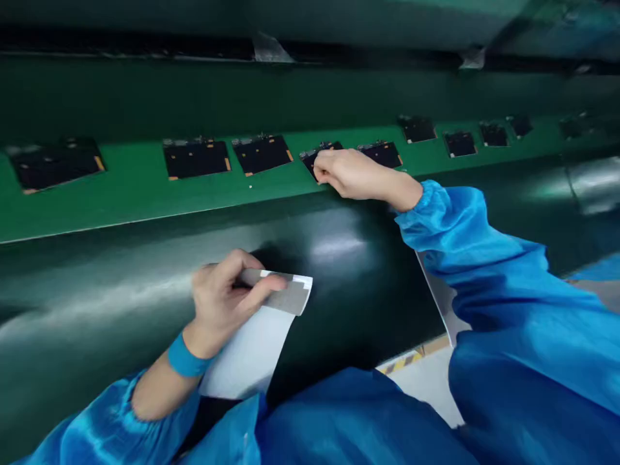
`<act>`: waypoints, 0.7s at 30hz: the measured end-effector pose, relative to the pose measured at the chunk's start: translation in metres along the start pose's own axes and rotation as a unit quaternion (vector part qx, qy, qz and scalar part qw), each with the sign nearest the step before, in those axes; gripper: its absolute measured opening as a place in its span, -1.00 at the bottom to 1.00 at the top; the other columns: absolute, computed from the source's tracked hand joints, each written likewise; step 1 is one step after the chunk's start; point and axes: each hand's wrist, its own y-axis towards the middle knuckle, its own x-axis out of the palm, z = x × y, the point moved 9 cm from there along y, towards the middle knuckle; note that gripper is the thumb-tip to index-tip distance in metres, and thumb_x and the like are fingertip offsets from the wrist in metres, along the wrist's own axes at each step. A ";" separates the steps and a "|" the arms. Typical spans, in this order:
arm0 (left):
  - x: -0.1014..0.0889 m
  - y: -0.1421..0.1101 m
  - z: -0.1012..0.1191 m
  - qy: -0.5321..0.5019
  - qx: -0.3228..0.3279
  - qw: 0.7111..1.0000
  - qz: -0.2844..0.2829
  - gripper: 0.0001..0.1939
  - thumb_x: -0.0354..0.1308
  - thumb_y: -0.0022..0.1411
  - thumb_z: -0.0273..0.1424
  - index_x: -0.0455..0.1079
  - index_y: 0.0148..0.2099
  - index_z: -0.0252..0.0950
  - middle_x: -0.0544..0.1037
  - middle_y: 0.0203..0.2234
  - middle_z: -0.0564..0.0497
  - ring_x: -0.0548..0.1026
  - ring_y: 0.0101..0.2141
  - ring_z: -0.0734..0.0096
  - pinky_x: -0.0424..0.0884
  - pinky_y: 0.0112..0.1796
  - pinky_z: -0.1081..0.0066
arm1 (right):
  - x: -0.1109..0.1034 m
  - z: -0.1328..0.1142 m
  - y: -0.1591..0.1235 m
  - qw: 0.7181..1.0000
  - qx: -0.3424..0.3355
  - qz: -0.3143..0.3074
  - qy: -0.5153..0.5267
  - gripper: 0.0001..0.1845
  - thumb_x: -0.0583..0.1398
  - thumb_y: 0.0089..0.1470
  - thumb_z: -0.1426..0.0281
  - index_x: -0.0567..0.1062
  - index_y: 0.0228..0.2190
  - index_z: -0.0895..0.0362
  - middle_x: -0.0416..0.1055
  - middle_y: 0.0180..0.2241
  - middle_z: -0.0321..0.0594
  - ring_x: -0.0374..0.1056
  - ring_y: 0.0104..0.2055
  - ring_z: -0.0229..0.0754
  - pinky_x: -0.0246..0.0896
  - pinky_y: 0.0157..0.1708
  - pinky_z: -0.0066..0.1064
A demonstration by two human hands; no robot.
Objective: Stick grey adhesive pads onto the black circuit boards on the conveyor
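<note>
My left hand [227,300] is closed on a grey-and-white sheet [288,297], thumb on top and fingers beneath. White patches show along its grey end, and a long white part hangs down below, toward my body. On the green strip, my right hand [351,173] is pinched over a black flat panel [310,161], covering much of it. Whether its fingertips grip the panel or some small piece is hidden. Just right of it lies another black panel [382,155], partly behind my wrist. To the left is a black panel [264,155] with orange corner tabs.
Several more black panels, such as one at the far left [58,165] and one farther right [460,143], lie along the green strip [130,187]. A tiny white bit [250,186] sits on it. A dark green work surface [349,297] runs along the front.
</note>
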 end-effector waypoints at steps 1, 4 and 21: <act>-0.001 0.000 -0.002 0.000 -0.006 1.000 -0.002 -0.48 0.37 0.33 0.06 0.41 -0.43 -0.24 0.34 -0.75 0.19 0.25 -0.74 0.60 0.09 -0.63 0.47 | 0.000 0.000 0.000 1.000 0.002 -0.004 -0.002 -0.84 0.08 0.25 0.61 0.41 -0.27 0.15 0.46 -0.18 -0.06 0.34 -0.22 -0.05 0.04 -0.24 -0.31; -0.006 -0.001 -0.006 -0.002 -0.015 1.000 -0.004 -0.50 0.40 0.31 0.04 0.42 -0.44 -0.23 0.34 -0.76 0.19 0.24 -0.75 0.58 0.10 -0.63 0.45 | 0.000 0.001 -0.002 1.000 0.010 -0.018 -0.013 -0.84 0.09 0.25 0.61 0.41 -0.26 0.15 0.46 -0.16 -0.06 0.34 -0.24 -0.06 0.04 -0.24 -0.31; -0.013 -0.003 -0.015 -0.014 -0.063 0.998 -0.018 -0.74 0.22 0.39 -0.36 0.38 -0.40 -0.25 0.27 -0.71 0.19 0.21 -0.69 0.58 0.10 -0.58 0.47 | -0.026 -0.052 -0.021 0.983 0.117 0.130 0.054 -0.84 0.20 0.31 0.49 0.41 -0.08 0.15 0.49 -0.11 -0.07 0.45 -0.12 -0.01 0.31 -0.16 -0.24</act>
